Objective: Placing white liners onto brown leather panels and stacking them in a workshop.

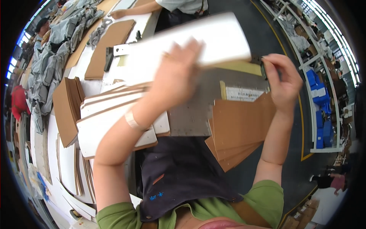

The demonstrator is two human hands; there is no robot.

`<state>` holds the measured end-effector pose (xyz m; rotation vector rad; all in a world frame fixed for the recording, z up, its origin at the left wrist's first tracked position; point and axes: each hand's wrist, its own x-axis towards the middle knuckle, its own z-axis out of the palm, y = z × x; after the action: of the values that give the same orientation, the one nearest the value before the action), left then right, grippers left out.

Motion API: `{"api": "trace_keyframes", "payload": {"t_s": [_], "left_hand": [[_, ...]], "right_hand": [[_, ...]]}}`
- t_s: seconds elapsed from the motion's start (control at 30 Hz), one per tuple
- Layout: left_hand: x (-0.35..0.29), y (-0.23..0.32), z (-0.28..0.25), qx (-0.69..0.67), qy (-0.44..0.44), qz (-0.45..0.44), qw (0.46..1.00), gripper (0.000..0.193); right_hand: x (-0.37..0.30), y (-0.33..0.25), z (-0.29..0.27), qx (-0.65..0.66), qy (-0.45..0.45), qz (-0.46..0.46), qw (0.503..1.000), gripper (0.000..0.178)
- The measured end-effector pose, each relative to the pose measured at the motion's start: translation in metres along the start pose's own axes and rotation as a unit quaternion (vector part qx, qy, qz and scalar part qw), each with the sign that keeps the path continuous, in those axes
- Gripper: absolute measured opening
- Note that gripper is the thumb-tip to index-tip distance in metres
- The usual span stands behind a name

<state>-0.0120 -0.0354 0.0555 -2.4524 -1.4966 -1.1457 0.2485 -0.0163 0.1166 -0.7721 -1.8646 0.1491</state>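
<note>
A large white panel (225, 38), smeared by motion, is tilted over the far side of a grey work surface (187, 118). My left hand (177, 72) is on its near edge, fingers over the white face; the thumb is hidden. To the right, my right hand (282, 80) is pinched near the panel's right corner, by a small dark piece too small to name. Several brown cardboard sheets (240, 122) lie fanned below that hand at the grey surface's near right. White-faced boards (103, 137) with brown edges are piled beneath my left forearm.
Brown boards (65, 110) stand at the left, and another brown stack (110, 49) lies farther off. Grey fabric (49, 65) is heaped at far left. A co-worker's arm (135, 9) reaches across the table. Blue bins (320, 95) fill a rack at right.
</note>
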Motion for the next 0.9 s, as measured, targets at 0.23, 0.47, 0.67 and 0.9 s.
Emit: {"api": "trace_keyframes", "payload": {"t_s": [0.23, 0.47, 0.67, 0.9], "left_hand": [[-0.005, -0.01, 0.066, 0.164, -0.307, -0.039, 0.937, 0.066], [-0.012, -0.021, 0.07, 0.195, -0.263, -0.088, 0.941, 0.065], [0.001, -0.033, 0.073, 0.189, -0.263, -0.085, 0.942, 0.064], [-0.006, -0.034, 0.074, 0.162, -0.268, -0.092, 0.945, 0.065]], "right_hand": [[-0.038, 0.091, 0.094, -0.208, -0.361, 0.072, 0.906, 0.04], [-0.049, 0.094, 0.091, -0.303, -0.4, 0.089, 0.861, 0.05], [-0.055, 0.102, 0.105, -0.325, -0.326, 0.04, 0.887, 0.044], [-0.057, 0.097, 0.105, -0.319, -0.313, 0.039, 0.894, 0.041]]}}
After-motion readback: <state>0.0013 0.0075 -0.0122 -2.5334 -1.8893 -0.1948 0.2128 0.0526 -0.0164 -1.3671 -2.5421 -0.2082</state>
